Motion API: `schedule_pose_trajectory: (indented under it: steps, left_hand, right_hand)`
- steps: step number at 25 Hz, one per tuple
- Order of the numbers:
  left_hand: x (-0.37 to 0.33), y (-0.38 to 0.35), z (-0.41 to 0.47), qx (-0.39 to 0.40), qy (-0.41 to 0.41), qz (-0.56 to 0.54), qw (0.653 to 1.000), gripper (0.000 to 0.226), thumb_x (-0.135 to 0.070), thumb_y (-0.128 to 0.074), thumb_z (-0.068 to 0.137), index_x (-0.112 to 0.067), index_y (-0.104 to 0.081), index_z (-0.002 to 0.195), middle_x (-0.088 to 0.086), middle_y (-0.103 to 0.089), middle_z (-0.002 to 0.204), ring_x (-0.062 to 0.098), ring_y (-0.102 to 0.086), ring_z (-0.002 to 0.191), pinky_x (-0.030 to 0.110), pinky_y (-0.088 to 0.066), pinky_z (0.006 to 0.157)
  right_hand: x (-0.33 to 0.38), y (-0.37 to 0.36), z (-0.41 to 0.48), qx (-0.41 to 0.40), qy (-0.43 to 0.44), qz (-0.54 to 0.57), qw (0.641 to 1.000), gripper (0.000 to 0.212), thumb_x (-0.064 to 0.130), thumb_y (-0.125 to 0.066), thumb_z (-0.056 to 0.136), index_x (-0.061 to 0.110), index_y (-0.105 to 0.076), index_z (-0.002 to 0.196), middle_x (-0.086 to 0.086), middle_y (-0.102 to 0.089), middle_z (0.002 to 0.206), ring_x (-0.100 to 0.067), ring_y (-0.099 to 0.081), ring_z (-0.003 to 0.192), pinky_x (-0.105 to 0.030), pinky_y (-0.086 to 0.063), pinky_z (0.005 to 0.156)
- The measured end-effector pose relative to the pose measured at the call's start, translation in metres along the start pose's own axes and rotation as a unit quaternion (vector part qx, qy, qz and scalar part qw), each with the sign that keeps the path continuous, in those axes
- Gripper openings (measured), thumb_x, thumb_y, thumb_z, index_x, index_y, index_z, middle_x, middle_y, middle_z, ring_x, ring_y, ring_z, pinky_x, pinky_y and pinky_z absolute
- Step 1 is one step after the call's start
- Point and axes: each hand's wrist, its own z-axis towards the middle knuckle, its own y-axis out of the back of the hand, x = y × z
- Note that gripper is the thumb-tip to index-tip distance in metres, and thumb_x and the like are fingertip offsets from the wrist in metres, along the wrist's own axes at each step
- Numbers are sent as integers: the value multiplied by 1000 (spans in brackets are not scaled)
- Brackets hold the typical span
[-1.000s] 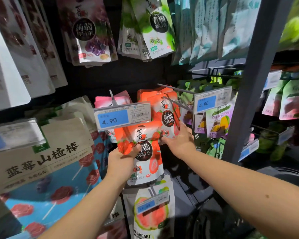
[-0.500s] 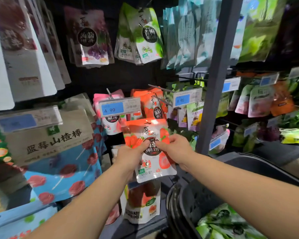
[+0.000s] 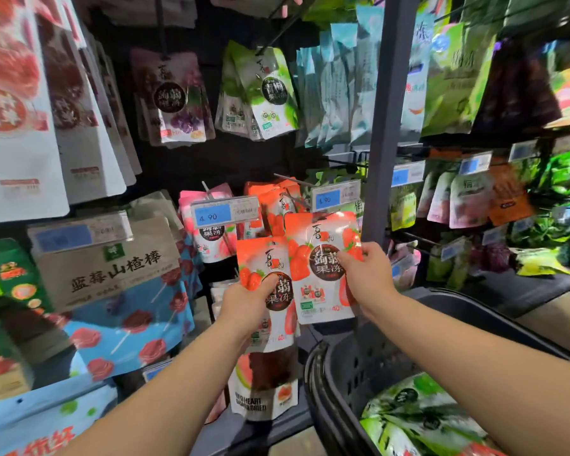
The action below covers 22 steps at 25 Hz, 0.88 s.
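My left hand (image 3: 247, 304) grips one orange strawberry jelly pouch (image 3: 260, 261) with the thumb across its front. My right hand (image 3: 369, 278) pinches a second identical strawberry pouch (image 3: 320, 258) by its right edge, slightly higher and overlapping the first pouch. Both pouches hang free in front of the snack rack. More of the same orange pouches (image 3: 277, 205) stay on the peg behind, beside a 4.90 price tag (image 3: 224, 213).
A dark shopping basket (image 3: 359, 363) at the lower right holds green snack packs (image 3: 418, 413). A grey upright post (image 3: 389, 120) divides the rack. Hanging bags fill the pegs above and on both sides; a guava pouch (image 3: 264, 390) hangs below my hands.
The pouches came off the peg toward me. Half a second ago both hands held them together as a stack; now they are split, one in each hand, the right one shifted rightward.
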Motion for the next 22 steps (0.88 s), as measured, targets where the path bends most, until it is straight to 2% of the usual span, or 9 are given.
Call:
schedule_pose_trajectory:
  steps: [2, 4, 6, 9, 12, 15, 17, 19, 22]
  left_hand:
    - [-3, 1, -4, 4, -14, 2, 1000, 13, -29, -75, 94, -25, -62, 97, -11, -69, 85, 7, -64, 75, 27, -47, 62]
    - [-3, 2, -6, 10, -24, -9, 1000, 14, -28, -74, 95, -29, -61, 91, -14, -66, 81, 6, -62, 72, 28, -45, 61]
    - [-5, 1, -9, 24, -33, -20, 999, 18, -26, -73, 96, -30, -56, 92, -15, -64, 81, 5, -61, 72, 27, -45, 59]
    - [-7, -1, -9, 41, -40, -44, 997, 27, -23, -71, 97, -32, -47, 102, -20, -58, 81, 4, -60, 74, 28, -45, 64]
    - [-8, 0, -3, 29, -31, -24, 999, 23, -26, -73, 97, -32, -53, 87, -16, -65, 83, 8, -64, 75, 29, -47, 63]
    - [-7, 4, 2, 10, -25, -5, 1000, 14, -29, -75, 94, -24, -64, 86, -9, -74, 89, 12, -69, 83, 31, -51, 77]
    - [-5, 6, 5, 7, -21, -5, 1000, 13, -29, -76, 93, -24, -66, 87, -8, -75, 92, 15, -71, 88, 34, -54, 85]
    - [-3, 9, 7, 3, -18, 7, 1000, 14, -31, -77, 93, -26, -65, 87, -8, -76, 93, 19, -72, 93, 39, -56, 92]
    - [-2, 11, 10, 2, -10, 18, 1000, 14, -34, -77, 92, -26, -65, 89, -4, -77, 97, 21, -73, 95, 44, -57, 95]
  right_hand:
    - [4, 4, 2, -8, 9, 17, 1000, 14, 12, -69, 94, 12, -57, 102, -3, -66, 95, -13, -64, 84, -24, -46, 61]
    - [3, 6, 3, -13, 10, 22, 1000, 15, 11, -68, 94, 12, -56, 102, -1, -66, 94, -9, -63, 81, -23, -46, 61]
    - [0, 7, 4, -21, 6, 17, 1000, 14, 12, -68, 94, 13, -55, 98, -5, -67, 96, -17, -66, 86, -32, -54, 69]
    - [-4, 3, 11, -31, -10, 12, 999, 14, 14, -69, 93, 15, -55, 95, -8, -69, 100, -26, -69, 94, -46, -58, 85]
    - [-6, -6, 13, -32, -13, 21, 999, 13, 16, -70, 91, 13, -58, 97, -9, -70, 100, -27, -70, 94, -51, -59, 87]
    - [-7, -12, 13, -36, -22, 59, 997, 15, 13, -68, 94, 7, -59, 104, -7, -69, 100, -20, -70, 89, -40, -60, 74]
    - [-7, -15, 13, -46, -22, 61, 997, 15, 12, -67, 94, 7, -58, 105, -5, -67, 97, -14, -65, 83, -29, -52, 65]
    - [-11, -19, 15, -56, -30, 52, 997, 14, 13, -67, 94, 9, -57, 103, -4, -66, 96, -15, -65, 83, -30, -51, 63]
    - [-14, -28, 20, -66, -46, 40, 996, 13, 16, -67, 93, 11, -56, 99, -5, -66, 94, -22, -66, 86, -36, -55, 71]
